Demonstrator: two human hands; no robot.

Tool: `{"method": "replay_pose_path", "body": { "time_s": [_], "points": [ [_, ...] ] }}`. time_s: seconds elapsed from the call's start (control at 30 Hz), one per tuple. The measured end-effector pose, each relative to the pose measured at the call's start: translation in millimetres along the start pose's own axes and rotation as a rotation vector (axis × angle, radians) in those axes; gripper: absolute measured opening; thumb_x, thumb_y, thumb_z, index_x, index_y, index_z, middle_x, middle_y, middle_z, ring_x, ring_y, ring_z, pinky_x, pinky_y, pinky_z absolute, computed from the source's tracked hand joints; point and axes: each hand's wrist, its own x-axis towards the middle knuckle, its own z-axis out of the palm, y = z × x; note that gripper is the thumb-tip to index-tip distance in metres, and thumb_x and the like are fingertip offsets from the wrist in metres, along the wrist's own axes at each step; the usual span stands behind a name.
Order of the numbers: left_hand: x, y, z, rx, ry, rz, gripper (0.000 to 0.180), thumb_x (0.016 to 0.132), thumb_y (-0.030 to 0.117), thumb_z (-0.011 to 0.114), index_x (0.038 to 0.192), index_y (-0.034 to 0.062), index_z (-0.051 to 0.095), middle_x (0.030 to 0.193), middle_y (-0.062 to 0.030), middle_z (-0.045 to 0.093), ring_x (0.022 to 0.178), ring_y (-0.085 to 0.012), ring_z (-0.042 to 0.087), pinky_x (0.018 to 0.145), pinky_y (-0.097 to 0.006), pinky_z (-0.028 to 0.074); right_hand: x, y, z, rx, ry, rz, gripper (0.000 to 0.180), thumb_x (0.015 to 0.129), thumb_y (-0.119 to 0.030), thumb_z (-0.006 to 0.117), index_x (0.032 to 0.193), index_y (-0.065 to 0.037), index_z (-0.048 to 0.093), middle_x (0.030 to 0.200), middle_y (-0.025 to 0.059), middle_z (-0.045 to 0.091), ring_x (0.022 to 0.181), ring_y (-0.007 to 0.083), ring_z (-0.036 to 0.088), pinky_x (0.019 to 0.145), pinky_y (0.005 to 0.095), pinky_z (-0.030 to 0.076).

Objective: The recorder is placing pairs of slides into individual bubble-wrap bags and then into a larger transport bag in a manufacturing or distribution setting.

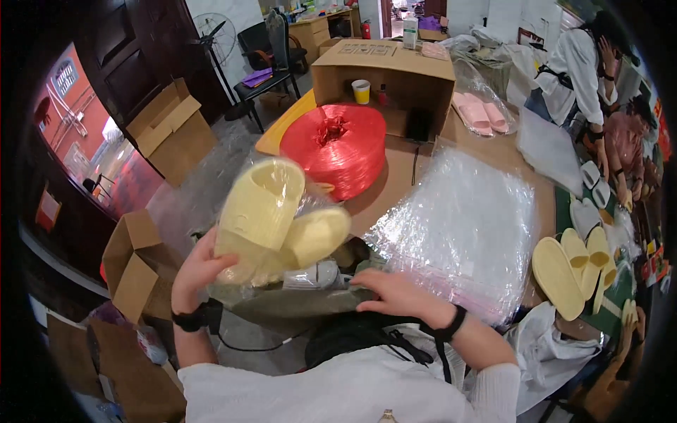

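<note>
My left hand (199, 269) is closed on a clear plastic bag holding a pair of pale yellow slippers (262, 201), held up over an olive-green sack (293, 310). One slipper stands nearly upright and the other leans to the right. My right hand (400, 292) grips the sack's rim between fingers and thumb at the right of its mouth. Inside the sack's mouth shows a greyish-white bagged item (312, 276), mostly hidden. Just beyond the yellow slippers sits a large roll of red plastic twine (338, 151).
A stack of clear plastic bags (465, 225) lies right on the table, with an opened cardboard box (384, 60) behind. Bagged pink slippers (483, 113) are farther back. Loose yellow slippers (557, 278) lie at right, near other people (582, 60). Cardboard boxes (141, 268) stand at left.
</note>
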Motion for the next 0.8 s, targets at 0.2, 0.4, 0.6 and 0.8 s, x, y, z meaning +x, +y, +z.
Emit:
{"method": "replay_pose_path", "body": {
  "time_s": [0.2, 0.4, 0.6, 0.8],
  "points": [
    [3, -50, -24, 0.381, -0.227, -0.193, 0.059, 0.082, 0.007, 0.071, 0.136, 0.0028, 0.048, 0.117, -0.0122, 0.065, 0.11, -0.0194, 0.06, 0.097, -0.035, 0.045, 35, 0, 60, -0.285, -0.376, -0.074, 0.011, 0.077, -0.013, 0.064, 0.085, -0.006, 0.065, 0.09, 0.0101, 0.068, 0.091, 0.0329, 0.066, 0.074, 0.0452, 0.052],
    [49, -76, 68, 0.701, -0.676, -0.405, 0.063, 0.079, 0.026, 0.074, 0.132, 0.0023, 0.049, 0.114, -0.0208, 0.066, 0.107, -0.0336, 0.063, 0.093, -0.039, 0.048, 6, -14, 30, -0.12, -0.122, -0.254, 0.01, 0.078, -0.008, 0.062, 0.087, -0.007, 0.059, 0.084, 0.0089, 0.06, 0.083, 0.031, 0.063, 0.067, 0.0427, 0.051],
    [99, -123, 134, 1.01, -0.333, -0.27, 0.057, 0.078, 0.03, 0.07, 0.116, -0.0037, 0.045, 0.1, -0.0278, 0.067, 0.095, -0.0438, 0.065, 0.081, -0.05, 0.052, 4, -15, 38, -0.048, -0.017, -0.344, 0.009, 0.073, -0.006, 0.061, 0.081, -0.003, 0.057, 0.079, 0.0113, 0.059, 0.081, 0.0328, 0.063, 0.068, 0.044, 0.051],
    [194, -254, 131, 1.449, -0.536, 0.288, 0.02, 0.072, 0.027, 0.064, 0.074, 0.0086, 0.072, 0.076, -0.0168, 0.069, 0.071, -0.0358, 0.069, 0.063, -0.047, 0.055, 10, -14, 48, -0.005, -0.023, -0.357, 0.013, 0.072, -0.005, 0.06, 0.085, -0.004, 0.062, 0.084, 0.0137, 0.063, 0.084, 0.0355, 0.063, 0.07, 0.0465, 0.051]
  ]
}}
